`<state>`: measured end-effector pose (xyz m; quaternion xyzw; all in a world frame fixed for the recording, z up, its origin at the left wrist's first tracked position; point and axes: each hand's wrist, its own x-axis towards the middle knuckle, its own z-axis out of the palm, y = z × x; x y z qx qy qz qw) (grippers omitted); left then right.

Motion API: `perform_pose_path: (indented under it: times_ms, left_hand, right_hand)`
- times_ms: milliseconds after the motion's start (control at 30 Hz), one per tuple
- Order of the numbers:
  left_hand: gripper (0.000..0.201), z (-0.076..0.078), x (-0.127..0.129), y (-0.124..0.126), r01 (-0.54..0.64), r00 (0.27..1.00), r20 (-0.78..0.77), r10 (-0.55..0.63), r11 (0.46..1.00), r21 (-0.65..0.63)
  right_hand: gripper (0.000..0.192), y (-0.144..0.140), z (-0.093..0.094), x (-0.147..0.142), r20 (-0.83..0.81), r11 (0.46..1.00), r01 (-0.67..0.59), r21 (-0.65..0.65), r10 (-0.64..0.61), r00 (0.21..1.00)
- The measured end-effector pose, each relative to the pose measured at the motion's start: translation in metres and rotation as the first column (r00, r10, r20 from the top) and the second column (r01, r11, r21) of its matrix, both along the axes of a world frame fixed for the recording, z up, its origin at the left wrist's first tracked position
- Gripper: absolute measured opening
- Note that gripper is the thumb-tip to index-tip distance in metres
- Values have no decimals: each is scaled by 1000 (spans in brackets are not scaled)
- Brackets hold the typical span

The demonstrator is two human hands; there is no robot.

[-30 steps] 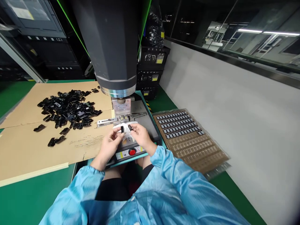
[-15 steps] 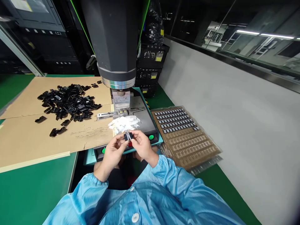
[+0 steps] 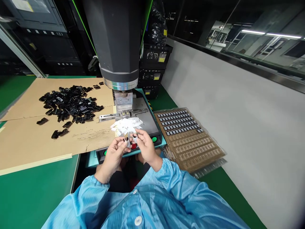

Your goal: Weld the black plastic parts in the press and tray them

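The left hand (image 3: pixel 113 156) and right hand (image 3: pixel 145 147) met over the press base (image 3: pixel 147 122), each pinching a small black-and-white part (image 3: pixel 130 140) in narrow fingers (image 3: pixel 124 142). White tabs (image 3: pixel 126 125) lay at twelve o'clock, black clips (image 3: pixel 69 103) at ten, a parts tray (image 3: pixel 190 140) at three.

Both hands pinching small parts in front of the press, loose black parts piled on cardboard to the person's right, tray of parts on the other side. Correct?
Not quite. The head view shows the pile of loose black parts on the cardboard to the person's left, and the tray to the right. The rest holds: left hand and right hand pinch small parts in front of the press.
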<state>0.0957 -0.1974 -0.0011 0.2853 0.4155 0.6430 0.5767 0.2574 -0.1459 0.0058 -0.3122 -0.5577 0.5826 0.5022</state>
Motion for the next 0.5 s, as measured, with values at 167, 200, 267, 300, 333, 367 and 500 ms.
perform_pose_path:
  times_ms: [167, 200, 267, 300, 333, 367, 500]
  left_hand:
    - [42, 0, -7, 0, 118, 969, 223, -107, 992, -35]
    - [43, 0, -7, -1, 126, 965, 236, -114, 991, -39]
    - [43, 0, -7, -1, 135, 962, 245, -121, 990, -42]
    - [43, 0, -7, -2, 136, 962, 243, -122, 990, -42]
    - [43, 0, -7, -2, 137, 963, 240, -124, 990, -41]
    - [44, 0, -7, -2, 141, 963, 238, -128, 989, -40]
    - [48, 0, -6, -3, 156, 958, 249, -143, 987, -34]
  right_hand:
    - [38, -1, 7, 0, -98, 988, -45, -148, 31, 995]
    - [37, -2, 8, -1, -119, 984, -61, -167, 41, 992]
    - [35, -3, 8, -3, -146, 980, -75, -184, 48, 988]
    - [34, -3, 9, -4, -148, 979, -75, -187, 47, 988]
    - [33, -4, 9, -5, -147, 979, -74, -190, 46, 988]
    - [32, -4, 9, -5, -145, 979, -72, -192, 44, 989]
    - [32, -5, 8, -5, -142, 977, -85, -194, 58, 988]
